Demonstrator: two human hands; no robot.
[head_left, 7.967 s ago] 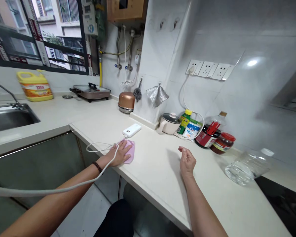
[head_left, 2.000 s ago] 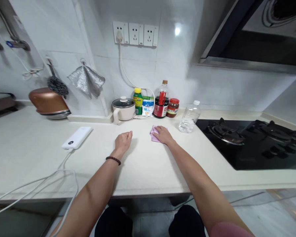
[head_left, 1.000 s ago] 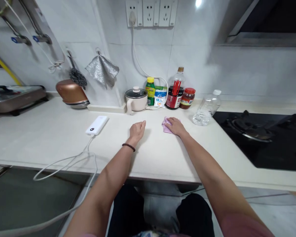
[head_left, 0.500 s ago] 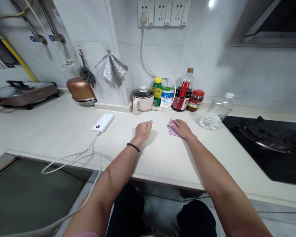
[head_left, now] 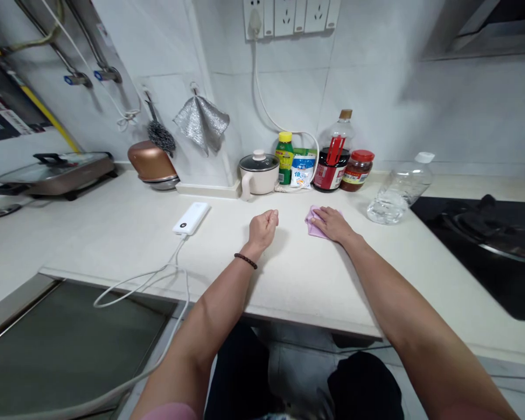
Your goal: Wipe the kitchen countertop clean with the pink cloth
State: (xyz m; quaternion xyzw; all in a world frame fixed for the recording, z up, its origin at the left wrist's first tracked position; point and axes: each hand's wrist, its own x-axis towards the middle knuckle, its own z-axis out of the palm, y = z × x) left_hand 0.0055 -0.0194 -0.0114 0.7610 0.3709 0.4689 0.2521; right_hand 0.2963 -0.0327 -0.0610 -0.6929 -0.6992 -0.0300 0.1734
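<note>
The head camera faces forward and down over the counter (head_left: 297,280), seemingly near.

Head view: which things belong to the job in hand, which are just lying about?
Likely in the job, by contact:
pink cloth under the right hand
countertop beneath the cloth

Likely just lying about:
white power bank
cream lidded pot
yellow-capped green bottle
red-lidded jar
white-capped clear bottle

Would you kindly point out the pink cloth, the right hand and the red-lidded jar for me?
Pink cloth (head_left: 315,231), head view: its uncovered part below the fingers.
Right hand (head_left: 333,224), head view: back of the hand.
Red-lidded jar (head_left: 356,175), head view: on its label.
</note>
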